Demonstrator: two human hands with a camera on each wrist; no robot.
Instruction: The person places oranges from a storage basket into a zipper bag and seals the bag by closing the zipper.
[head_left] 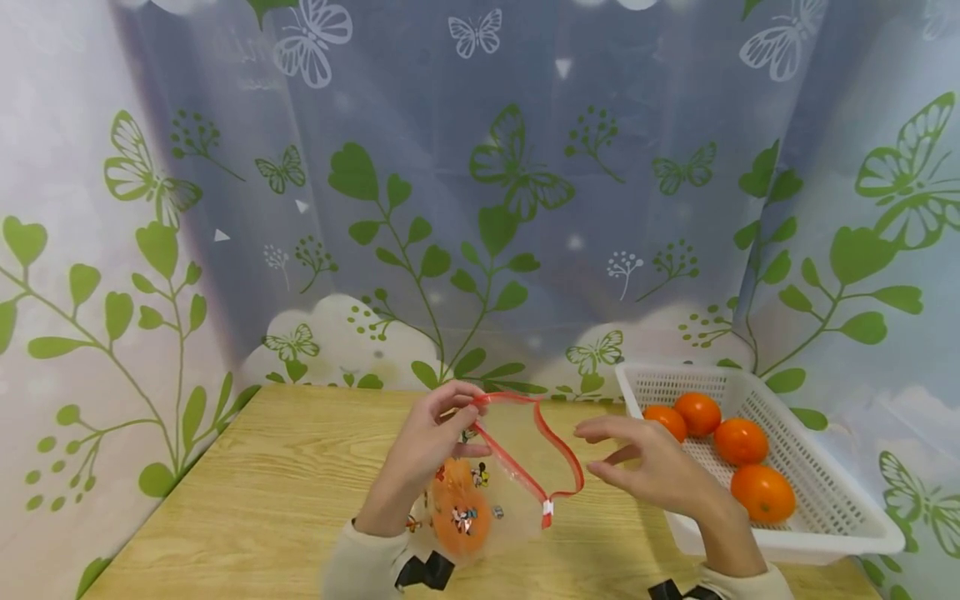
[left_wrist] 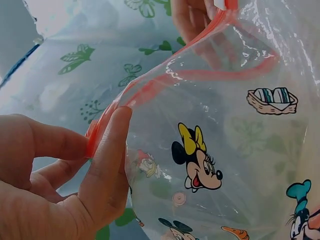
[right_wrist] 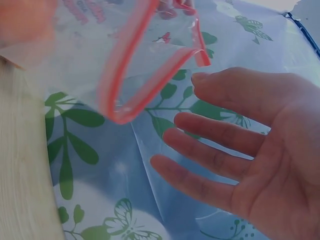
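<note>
A clear zip bag (head_left: 517,492) printed with cartoon figures has its red-edged mouth spread wide, and a white slider (head_left: 547,508) sits at one end of the zip. Inside the bag's lower part lie orange fruits (head_left: 459,521), seen through the plastic. My left hand (head_left: 433,433) pinches the red rim at the far left corner between thumb and fingers; the left wrist view shows this grip (left_wrist: 92,145) up close. Just right of the bag's mouth, my right hand (head_left: 652,462) is apart from the rim, fingers extended and nothing in them, as the right wrist view shows (right_wrist: 215,150).
At the right stands a white perforated plastic basket (head_left: 840,492) with several oranges (head_left: 762,493) in it, partly behind my right hand. Bag and basket are over a light wooden table (head_left: 285,492). A curtain (head_left: 420,275) with leaves and butterflies hangs behind and at both sides.
</note>
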